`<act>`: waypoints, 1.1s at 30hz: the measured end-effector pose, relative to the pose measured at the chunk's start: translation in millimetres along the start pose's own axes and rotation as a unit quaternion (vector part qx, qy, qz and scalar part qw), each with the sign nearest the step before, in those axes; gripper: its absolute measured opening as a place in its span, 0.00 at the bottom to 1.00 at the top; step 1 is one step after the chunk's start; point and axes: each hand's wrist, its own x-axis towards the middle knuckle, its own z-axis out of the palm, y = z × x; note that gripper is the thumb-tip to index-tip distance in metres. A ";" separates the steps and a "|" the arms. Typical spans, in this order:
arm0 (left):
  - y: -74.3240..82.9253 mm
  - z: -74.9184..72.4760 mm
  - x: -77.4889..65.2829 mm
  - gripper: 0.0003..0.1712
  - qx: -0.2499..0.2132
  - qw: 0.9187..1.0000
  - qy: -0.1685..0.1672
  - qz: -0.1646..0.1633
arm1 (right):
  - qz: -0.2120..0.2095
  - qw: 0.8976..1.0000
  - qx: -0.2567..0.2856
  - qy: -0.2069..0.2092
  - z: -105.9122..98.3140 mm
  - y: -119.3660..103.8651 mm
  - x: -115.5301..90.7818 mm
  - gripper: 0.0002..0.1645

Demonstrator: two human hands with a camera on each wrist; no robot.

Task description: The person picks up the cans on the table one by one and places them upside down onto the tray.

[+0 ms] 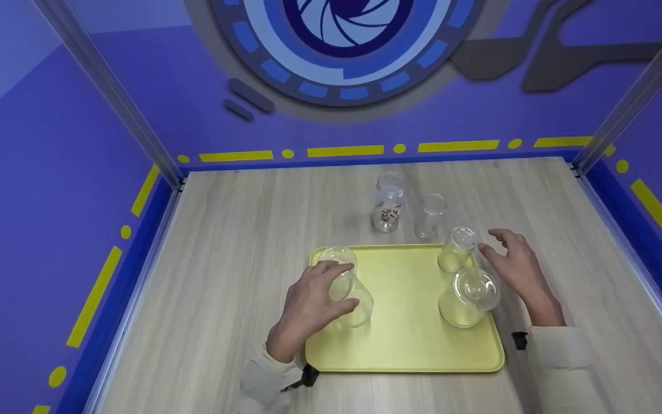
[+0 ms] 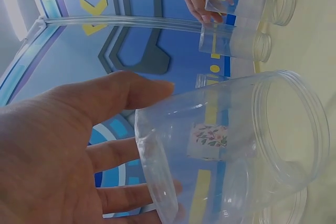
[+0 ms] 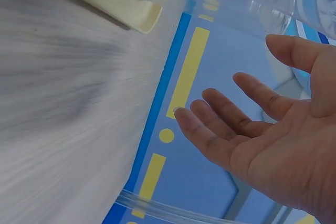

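Note:
On the left half of the yellow tray (image 1: 405, 322), a large clear jar (image 2: 236, 140) stands with its threaded mouth down. My left hand (image 1: 311, 293) has thumb and fingers curved around its upper end, thumb on one side, fingers on the other. Behind that hand is another clear container (image 1: 339, 254), partly covered. My right hand (image 1: 518, 267) is beside the tray's right edge, palm inward and fingers apart, holding nothing. Closest to it are a large clear jar (image 1: 463, 305) and a narrower clear jar (image 1: 454, 256), both on the tray's right side.
Past the tray's far edge stand a clear container with a speckled floral patch (image 1: 388, 215) and a slim clear one (image 1: 431, 215). Purple-blue panels (image 1: 308, 132) enclose the wooden table (image 1: 239, 230) at the back and sides.

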 end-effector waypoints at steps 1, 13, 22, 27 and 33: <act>0.2 -0.2 -0.3 0.34 0.003 1.000 -0.002 -0.001 | -0.001 1.000 -0.001 -0.001 0.5 1.1 0.3 0.37; -0.8 0.5 -3.2 0.34 0.033 0.999 -0.009 0.008 | -0.002 0.999 -0.033 -0.015 8.8 16.4 4.2 0.35; -1.1 1.2 -5.2 0.35 0.049 0.999 -0.008 0.009 | -0.004 0.999 -0.046 -0.023 13.6 24.5 3.4 0.35; -1.0 1.9 -5.6 0.35 0.054 0.998 -0.008 0.010 | -0.007 0.998 -0.066 -0.021 15.0 26.9 2.2 0.33; -0.2 3.8 -6.6 0.34 0.059 0.998 -0.017 0.008 | 0.003 0.996 -0.075 -0.041 16.6 28.1 1.8 0.34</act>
